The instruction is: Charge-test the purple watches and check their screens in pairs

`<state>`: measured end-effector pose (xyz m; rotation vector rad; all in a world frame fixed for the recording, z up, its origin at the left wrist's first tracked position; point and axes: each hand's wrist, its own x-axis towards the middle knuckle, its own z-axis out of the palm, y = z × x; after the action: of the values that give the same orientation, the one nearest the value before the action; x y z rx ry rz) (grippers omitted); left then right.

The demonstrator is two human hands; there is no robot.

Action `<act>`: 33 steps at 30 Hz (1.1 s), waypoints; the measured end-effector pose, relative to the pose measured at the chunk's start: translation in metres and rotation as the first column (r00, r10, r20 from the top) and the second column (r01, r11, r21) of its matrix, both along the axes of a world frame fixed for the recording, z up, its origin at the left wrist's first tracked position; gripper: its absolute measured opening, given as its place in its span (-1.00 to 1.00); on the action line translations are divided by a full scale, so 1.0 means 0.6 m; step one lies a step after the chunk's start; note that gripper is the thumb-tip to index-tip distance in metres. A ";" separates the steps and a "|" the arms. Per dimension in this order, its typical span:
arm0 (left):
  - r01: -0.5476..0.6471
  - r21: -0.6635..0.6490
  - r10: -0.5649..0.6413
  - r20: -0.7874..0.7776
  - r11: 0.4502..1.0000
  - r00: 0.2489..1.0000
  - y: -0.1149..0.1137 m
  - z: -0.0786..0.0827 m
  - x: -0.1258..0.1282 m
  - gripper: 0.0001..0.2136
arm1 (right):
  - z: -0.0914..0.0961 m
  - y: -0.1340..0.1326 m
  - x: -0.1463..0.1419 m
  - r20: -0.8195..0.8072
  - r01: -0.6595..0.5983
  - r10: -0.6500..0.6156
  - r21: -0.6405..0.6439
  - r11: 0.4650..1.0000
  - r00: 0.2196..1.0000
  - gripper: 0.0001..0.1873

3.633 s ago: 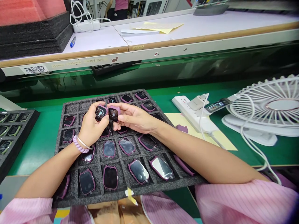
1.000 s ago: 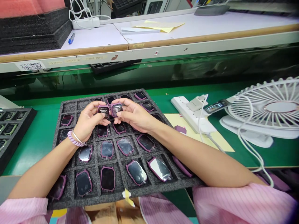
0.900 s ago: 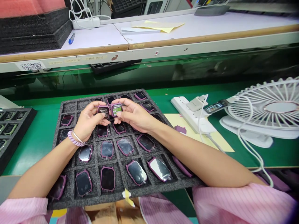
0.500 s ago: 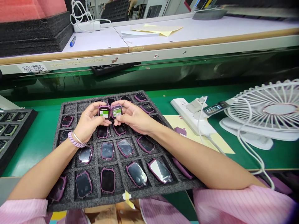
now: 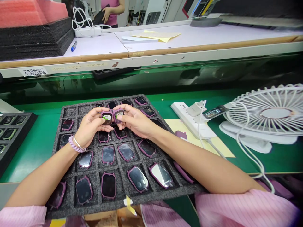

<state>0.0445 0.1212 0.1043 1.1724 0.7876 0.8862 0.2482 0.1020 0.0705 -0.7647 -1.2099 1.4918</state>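
Note:
Two purple-framed smartwatch bodies are held side by side above a dark grey foam tray (image 5: 96, 170). My left hand (image 5: 88, 127) pinches the left smartwatch (image 5: 107, 118), with its thumb low on the lit screen. Between thumb and fingers, my right hand (image 5: 139, 123) grips the right smartwatch (image 5: 118, 113); its thumb covers part of that screen. Green and white areas glow on both displays, too small to read. The inner edges of the two appear to touch. Below and around my hands, several similar watches with dark or reflecting faces lie in the tray's compartments.
Right of the tray are a white power strip (image 5: 189, 118) on yellow paper and a white fan (image 5: 272, 115) with a cable. At left sits another watch tray (image 5: 17, 142). Behind, a shelf (image 5: 201, 36) carries foam stacks (image 5: 35, 39) and a pen (image 5: 74, 46). A person (image 5: 112, 11) stands beyond.
Both watches stay in my hands, tilted slightly differently, and my right thumb covers more of its screen. A person holding a dark object has come into view behind the shelf.

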 end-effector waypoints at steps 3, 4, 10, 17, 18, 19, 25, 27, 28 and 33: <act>0.008 0.005 -0.008 -0.004 1.000 1.000 0.000 0.000 0.000 -0.61 | -0.001 0.001 0.000 0.016 0.001 -0.001 0.008 1.000 1.000 -0.49; 0.011 0.007 -0.011 -0.006 1.000 1.000 0.000 0.000 0.000 -0.61 | -0.001 0.001 0.000 0.021 0.000 0.000 0.014 1.000 1.000 -0.49; -0.001 0.014 0.001 -0.005 1.000 1.000 0.000 -0.002 0.001 -0.61 | 0.003 -0.002 0.000 0.016 -0.010 0.009 0.017 1.000 1.000 -0.49; -0.010 0.007 0.010 0.005 1.000 1.000 0.001 0.000 0.000 -0.62 | 0.007 -0.003 0.000 -0.015 -0.036 0.036 -0.004 0.999 0.999 -0.51; -0.012 0.007 0.012 0.007 1.000 1.000 0.001 0.001 -0.001 -0.62 | 0.007 -0.003 0.000 -0.018 -0.040 0.040 -0.008 0.999 0.999 -0.51; -0.015 0.007 0.015 0.009 1.000 1.000 0.000 0.001 -0.001 -0.62 | 0.007 -0.003 0.000 -0.020 -0.044 0.044 -0.011 0.999 0.999 -0.51; -0.014 0.036 0.014 -0.009 0.999 1.000 0.000 -0.001 0.001 -0.60 | 0.004 -0.002 0.000 -0.015 -0.055 0.055 0.007 0.998 0.998 -0.50; -0.026 0.049 0.027 -0.020 0.998 0.999 0.000 -0.001 0.002 -0.58 | 0.004 -0.002 0.000 -0.007 -0.051 0.051 0.018 0.999 0.999 -0.49; -0.030 0.050 0.031 -0.022 0.998 0.999 0.000 -0.001 0.002 -0.57 | 0.004 -0.003 0.001 -0.005 -0.050 0.050 0.018 0.999 0.999 -0.49; -0.038 0.064 0.041 -0.043 0.997 0.998 0.003 -0.003 -0.001 -0.49 | 0.004 -0.003 0.001 -0.015 -0.023 0.023 0.009 1.000 1.000 -0.49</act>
<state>0.0437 0.1229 0.1023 1.2389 0.8262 0.9265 0.2487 0.1000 0.0728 -0.7348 -1.2175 1.5076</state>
